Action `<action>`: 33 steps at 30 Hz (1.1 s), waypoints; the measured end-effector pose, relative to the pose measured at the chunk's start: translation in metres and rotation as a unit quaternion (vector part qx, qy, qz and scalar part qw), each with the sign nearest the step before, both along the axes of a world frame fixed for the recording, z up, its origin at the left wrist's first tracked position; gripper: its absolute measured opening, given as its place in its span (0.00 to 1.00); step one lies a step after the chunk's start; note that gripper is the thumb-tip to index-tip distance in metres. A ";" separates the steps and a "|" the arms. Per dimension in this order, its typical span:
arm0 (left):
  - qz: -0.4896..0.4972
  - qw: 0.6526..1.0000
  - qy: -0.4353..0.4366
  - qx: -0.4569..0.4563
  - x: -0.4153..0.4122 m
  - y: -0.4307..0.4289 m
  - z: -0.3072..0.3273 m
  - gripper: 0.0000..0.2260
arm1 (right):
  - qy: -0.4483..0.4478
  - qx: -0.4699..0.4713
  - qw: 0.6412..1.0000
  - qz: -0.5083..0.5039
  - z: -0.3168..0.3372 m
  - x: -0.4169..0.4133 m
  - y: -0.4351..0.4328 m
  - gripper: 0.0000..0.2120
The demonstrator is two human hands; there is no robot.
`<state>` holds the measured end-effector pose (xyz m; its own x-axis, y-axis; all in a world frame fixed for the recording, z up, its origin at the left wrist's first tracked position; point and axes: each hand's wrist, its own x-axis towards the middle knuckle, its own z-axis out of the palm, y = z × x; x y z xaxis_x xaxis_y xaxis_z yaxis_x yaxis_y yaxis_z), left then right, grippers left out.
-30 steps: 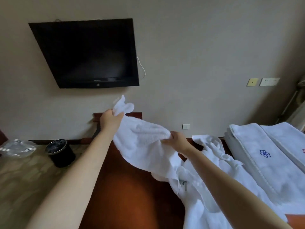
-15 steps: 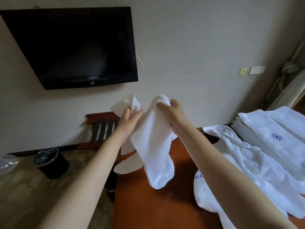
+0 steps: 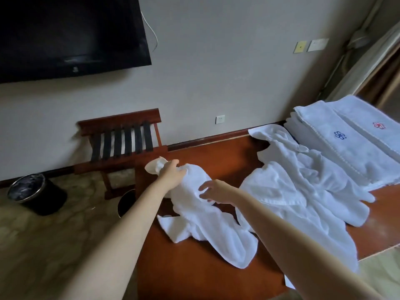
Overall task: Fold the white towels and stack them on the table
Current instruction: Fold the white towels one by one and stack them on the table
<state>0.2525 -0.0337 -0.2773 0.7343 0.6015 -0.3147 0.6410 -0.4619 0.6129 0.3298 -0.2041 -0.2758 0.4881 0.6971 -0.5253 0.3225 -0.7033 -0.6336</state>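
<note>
A small white towel (image 3: 207,226) lies crumpled on the reddish wooden table (image 3: 194,276), near its left edge. My left hand (image 3: 172,175) grips the towel's far end, and a bunch of cloth sticks out past the fingers. My right hand (image 3: 216,191) hovers just over the towel's middle with fingers loosely spread, touching or nearly touching it. A heap of unfolded white towels (image 3: 303,191) lies to the right. Folded white towels (image 3: 350,139) with blue and red emblems are stacked at the table's far right.
A wooden luggage rack (image 3: 123,139) with black straps stands against the wall left of the table. Two black bins (image 3: 34,193) (image 3: 126,202) sit on the floor. A dark TV (image 3: 65,33) hangs on the wall above.
The towel was held up in the air by both hands; now it has come down onto the table. My right hand has let go of it. My view has tilted down and right.
</note>
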 end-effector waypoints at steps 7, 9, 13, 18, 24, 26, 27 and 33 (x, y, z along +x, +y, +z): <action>-0.142 0.982 0.117 -0.034 0.020 -0.059 -0.047 0.27 | -0.327 -0.016 0.926 -0.186 -0.058 0.046 -0.108 0.38; -0.158 0.974 0.156 -0.047 0.024 -0.072 -0.057 0.29 | -0.216 -0.123 0.962 -0.115 -0.070 0.057 -0.129 0.49; -0.188 0.952 0.240 0.019 0.031 -0.097 -0.073 0.32 | -0.150 -0.210 0.964 -0.070 -0.096 0.057 -0.146 0.45; -0.202 0.967 0.133 0.081 0.066 -0.140 -0.067 0.31 | -0.193 -0.125 0.967 -0.106 -0.105 0.068 -0.153 0.46; -0.089 0.964 0.011 -0.251 0.104 -0.189 -0.046 0.30 | -0.123 0.062 0.954 -0.267 -0.071 0.089 -0.187 0.37; -0.074 0.950 -0.060 -0.297 0.123 -0.203 -0.028 0.27 | -0.106 0.157 0.922 -0.336 -0.045 0.099 -0.194 0.35; -0.067 0.945 -0.103 -0.304 0.133 -0.209 -0.016 0.26 | -0.099 0.200 0.907 -0.358 -0.029 0.105 -0.197 0.34; -0.053 0.922 -0.285 -0.255 0.188 -0.225 0.053 0.04 | -0.158 0.356 0.836 -0.386 0.059 0.149 -0.208 0.29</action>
<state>0.4400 -0.2591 -0.2239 0.9144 0.3966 -0.0817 0.1153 -0.0616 0.9914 0.4787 -0.4124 -0.2165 0.9729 0.1918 0.1287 0.1769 -0.2600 -0.9493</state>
